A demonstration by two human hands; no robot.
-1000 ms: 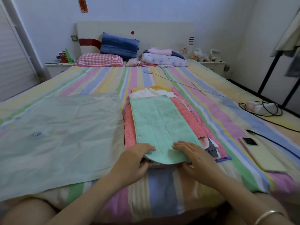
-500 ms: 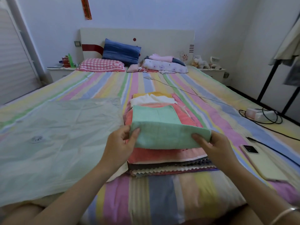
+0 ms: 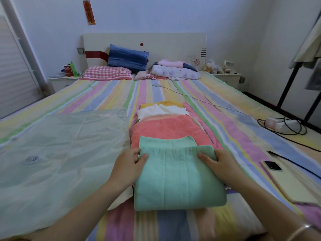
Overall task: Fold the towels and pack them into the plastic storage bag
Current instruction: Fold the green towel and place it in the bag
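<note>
A green towel [image 3: 178, 178] lies folded over on top of a stack of towels on the striped bed. My left hand [image 3: 129, 166] pinches its far left corner and my right hand [image 3: 220, 164] pinches its far right corner. Beneath it show a coral towel [image 3: 166, 127], a white towel [image 3: 161, 111] and a yellow one [image 3: 161, 104]. The clear plastic storage bag [image 3: 57, 159] lies flat to the left of the stack, with a round valve [image 3: 32, 160] on its surface.
A phone [image 3: 272, 165] and a flat beige item [image 3: 293, 185] lie at the right, with a black cable and a white charger [image 3: 281, 125] beyond. Pillows [image 3: 127, 57] and folded bedding [image 3: 175, 72] sit by the headboard. A thin white cord crosses the bed.
Both hands lifted the near end of the green towel and then brought it down doubled, with the fold at the near edge; the coral towel underneath is uncovered.
</note>
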